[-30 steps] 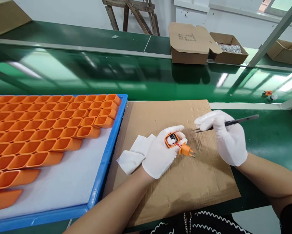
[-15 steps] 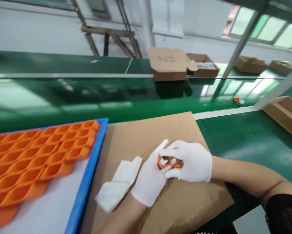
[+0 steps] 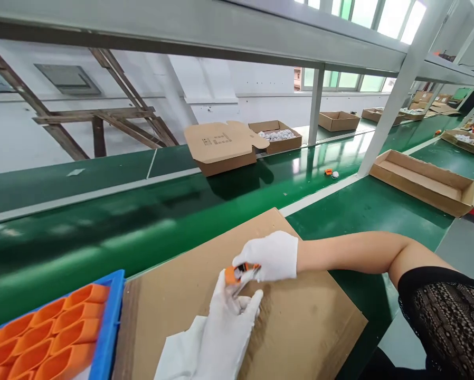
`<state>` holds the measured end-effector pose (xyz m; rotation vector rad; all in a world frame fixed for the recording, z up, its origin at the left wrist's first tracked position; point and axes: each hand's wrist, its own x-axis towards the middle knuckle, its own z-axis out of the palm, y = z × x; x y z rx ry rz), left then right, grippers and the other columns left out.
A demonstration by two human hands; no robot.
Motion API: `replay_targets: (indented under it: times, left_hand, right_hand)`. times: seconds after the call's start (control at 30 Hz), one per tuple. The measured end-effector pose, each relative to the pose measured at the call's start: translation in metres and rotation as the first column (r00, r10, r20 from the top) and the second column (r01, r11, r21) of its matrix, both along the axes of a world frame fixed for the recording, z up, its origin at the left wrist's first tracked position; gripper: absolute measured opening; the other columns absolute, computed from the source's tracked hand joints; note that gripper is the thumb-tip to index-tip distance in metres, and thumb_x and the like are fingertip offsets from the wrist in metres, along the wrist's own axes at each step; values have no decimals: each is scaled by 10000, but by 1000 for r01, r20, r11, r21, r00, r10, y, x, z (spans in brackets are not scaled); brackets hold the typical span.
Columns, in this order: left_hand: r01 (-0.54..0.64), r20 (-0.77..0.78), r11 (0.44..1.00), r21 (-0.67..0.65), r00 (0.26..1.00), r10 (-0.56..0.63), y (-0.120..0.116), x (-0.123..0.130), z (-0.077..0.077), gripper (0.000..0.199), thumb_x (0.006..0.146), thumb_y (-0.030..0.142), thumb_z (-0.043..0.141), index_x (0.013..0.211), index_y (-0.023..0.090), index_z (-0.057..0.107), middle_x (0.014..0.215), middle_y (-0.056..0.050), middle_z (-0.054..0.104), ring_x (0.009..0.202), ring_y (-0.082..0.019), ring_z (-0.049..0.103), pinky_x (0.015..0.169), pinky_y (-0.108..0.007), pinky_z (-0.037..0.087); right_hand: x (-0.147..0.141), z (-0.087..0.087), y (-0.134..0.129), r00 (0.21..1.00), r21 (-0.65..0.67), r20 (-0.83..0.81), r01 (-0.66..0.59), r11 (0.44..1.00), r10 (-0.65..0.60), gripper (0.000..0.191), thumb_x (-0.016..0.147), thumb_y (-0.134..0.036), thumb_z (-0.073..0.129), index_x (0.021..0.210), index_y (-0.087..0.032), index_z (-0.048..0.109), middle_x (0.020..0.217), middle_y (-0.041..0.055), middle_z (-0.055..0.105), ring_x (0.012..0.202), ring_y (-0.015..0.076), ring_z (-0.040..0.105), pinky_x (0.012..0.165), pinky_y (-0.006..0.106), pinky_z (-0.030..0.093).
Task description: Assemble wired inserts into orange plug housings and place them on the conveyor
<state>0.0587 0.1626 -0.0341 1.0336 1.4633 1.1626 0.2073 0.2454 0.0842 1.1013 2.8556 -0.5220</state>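
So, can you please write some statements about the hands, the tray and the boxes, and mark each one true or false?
1. Both the left hand and the right hand are at the small orange part. True.
2. The tray with the orange sleeves is red. False: it is blue.
3. Both hands wear white gloves. True.
4. The box of white pieces stands left of the box with the printed flap. False: it stands right of it.
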Motion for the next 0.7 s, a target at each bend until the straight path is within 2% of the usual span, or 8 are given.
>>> replay_targets:
  times: [0.03, 0.1, 0.13, 0.23, 0.37, 0.47, 0.6, 0.7]
  left_hand:
    - [12, 4, 999, -38, 1000, -12, 2, 1, 3, 1188, 660, 312, 819, 1612, 201, 117, 1261, -203, 691, 464, -107, 593, 402, -257, 498]
    - [22, 18, 998, -55, 1000, -21, 3, 3, 9, 1252, 650, 322, 823, 1616, 167, 43, 1315, -254, 645, 451, -87, 560, 397, -257, 475]
    - [11, 15, 999, -45, 1000, -10, 1, 4, 13, 1212, 667, 323, 809, 1613, 156, 69, 1350, -266, 618, 476, -86, 571, 417, -259, 485]
    - [26, -1, 999, -24, 1000, -26, -6, 10, 23, 969, 754, 290, 735, 1569, 134, 236, 1423, -259, 563, 540, -82, 597, 483, -263, 510]
    - [64, -43, 994, -89, 997, -68, -10, 14, 29, 749, 828, 185, 659, 1511, 117, 360, 1386, -200, 605, 579, -74, 607, 553, -257, 507]
    - [87, -75, 989, -119, 993, -96, -11, 16, 29, 652, 864, 145, 637, 1480, 137, 425, 1311, -139, 659, 573, -68, 576, 556, -249, 479]
    - [116, -102, 985, -124, 986, -129, -14, 19, 28, 575, 890, 140, 622, 1447, 170, 485, 1251, -83, 685, 561, -68, 548, 564, -255, 462]
    - [136, -161, 984, -117, 975, -154, -16, 20, 29, 531, 901, 151, 612, 1424, 171, 518, 1110, -51, 719, 584, -91, 566, 603, -265, 470]
  right_hand:
    - [-2, -1, 12, 999, 4, 3, 52, 999, -52, 184, 941, -243, 550, 1001, -292, 716, 1106, -15, 712, 871, 170, 676, 514, 270, 317]
    - [-8, -1, 37, 988, 23, -14, 155, 988, -155, 204, 924, -180, 549, 896, -260, 735, 1056, -4, 730, 865, 170, 674, 553, 271, 339]
    - [-12, -2, 48, 981, 24, -24, 192, 981, -192, 201, 917, -175, 560, 906, -254, 746, 1040, 5, 739, 859, 173, 674, 574, 268, 356]
    - [-24, -8, 75, 958, -11, -42, 282, 959, -282, 254, 971, -322, 533, 1012, -238, 769, 928, 23, 752, 757, 172, 670, 606, 259, 401]
    - [-35, -17, 90, 964, -19, -76, 253, 967, -254, 418, 985, -554, 475, 1130, -272, 748, 963, -7, 750, 804, 158, 663, 640, 238, 408]
    - [-36, -20, 91, 973, 24, -39, 228, 973, -227, 458, 956, -584, 501, 1167, -250, 733, 1006, 20, 746, 857, 179, 660, 678, 248, 415]
    - [-39, -23, 88, 980, 58, 80, 180, 982, -184, 433, 796, -482, 730, 1192, -306, 731, 1077, 10, 747, 881, 198, 676, 667, 246, 430]
    - [-48, -21, 92, 972, 122, 149, 166, 979, -183, 322, 828, -358, 692, 1146, -350, 741, 1052, -13, 752, 873, 199, 693, 652, 252, 437]
